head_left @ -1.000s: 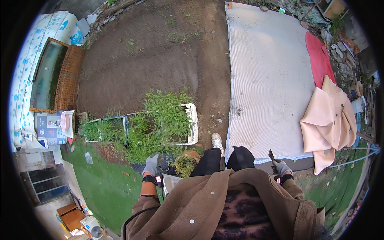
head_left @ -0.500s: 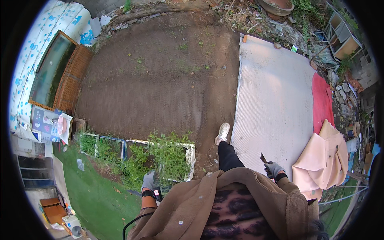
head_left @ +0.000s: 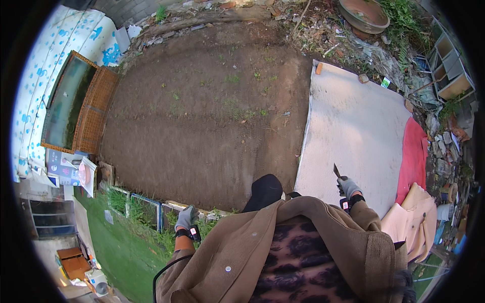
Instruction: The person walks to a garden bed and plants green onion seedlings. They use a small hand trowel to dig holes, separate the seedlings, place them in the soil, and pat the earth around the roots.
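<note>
My right hand (head_left: pixel 347 187), in a grey glove, is closed around the handle of a small tool with a short, dark, pointed blade (head_left: pixel 337 170). The blade points away from me, above the pale sheet (head_left: pixel 348 121) on the ground. Whether it is a knife or a narrow trowel is too small to tell. Also gloved in grey, my left hand (head_left: pixel 187 217) hangs over the framed strip of green plants (head_left: pixel 146 217). Its fingers look loosely bent and apart, with nothing visible in them. My dark-trousered leg (head_left: pixel 265 192) reaches forward onto the soil.
A bare soil bed (head_left: pixel 192 116) with small sprouts stretches ahead. A wicker-framed glass piece (head_left: pixel 91 111) leans at left, near green turf (head_left: pixel 121 252). Red cloth (head_left: pixel 414 154) and a peach cover (head_left: pixel 414 217) lie at right. Beyond stands a large clay basin (head_left: pixel 365 15) among rubble.
My body has come forward, so my jacket covers more of the planted frame. The white shoe has gone from view and a dark knee shows instead. The tool stays in my right hand.
</note>
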### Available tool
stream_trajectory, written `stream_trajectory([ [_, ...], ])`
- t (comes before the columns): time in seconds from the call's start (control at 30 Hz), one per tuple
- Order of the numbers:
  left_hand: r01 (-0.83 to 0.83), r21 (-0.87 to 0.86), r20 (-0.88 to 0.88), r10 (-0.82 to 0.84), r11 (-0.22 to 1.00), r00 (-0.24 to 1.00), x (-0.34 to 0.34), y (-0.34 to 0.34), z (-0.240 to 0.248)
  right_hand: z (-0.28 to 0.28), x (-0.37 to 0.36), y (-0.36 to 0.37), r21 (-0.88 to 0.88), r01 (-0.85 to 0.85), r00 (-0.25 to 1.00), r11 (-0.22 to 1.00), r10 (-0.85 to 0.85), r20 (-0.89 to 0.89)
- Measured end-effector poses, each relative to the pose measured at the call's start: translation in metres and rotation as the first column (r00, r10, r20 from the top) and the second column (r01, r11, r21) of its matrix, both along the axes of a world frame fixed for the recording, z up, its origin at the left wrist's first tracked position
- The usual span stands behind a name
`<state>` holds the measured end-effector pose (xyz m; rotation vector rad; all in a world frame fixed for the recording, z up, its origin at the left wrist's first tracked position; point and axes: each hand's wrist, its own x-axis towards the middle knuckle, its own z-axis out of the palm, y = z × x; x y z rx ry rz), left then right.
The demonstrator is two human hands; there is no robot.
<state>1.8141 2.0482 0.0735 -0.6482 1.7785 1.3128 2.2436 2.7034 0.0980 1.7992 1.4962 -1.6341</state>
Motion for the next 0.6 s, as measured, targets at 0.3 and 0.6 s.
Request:
stream_trajectory([
  [0.3,-0.032,-0.267,0.153,0.075,0.963,0.985,-0.127,0.156,-0.054,-0.005,-0.092,0.156,-0.106,0.010,0.999,0.994,-0.005,0.050],
  [0.6,0.216,-0.190,0.041,-0.213,0.958,0.976,-0.306,0.423,-0.016,-0.023,-0.106,0.261,-0.179,0.288,0.958,0.941,-0.282,0.059],
])
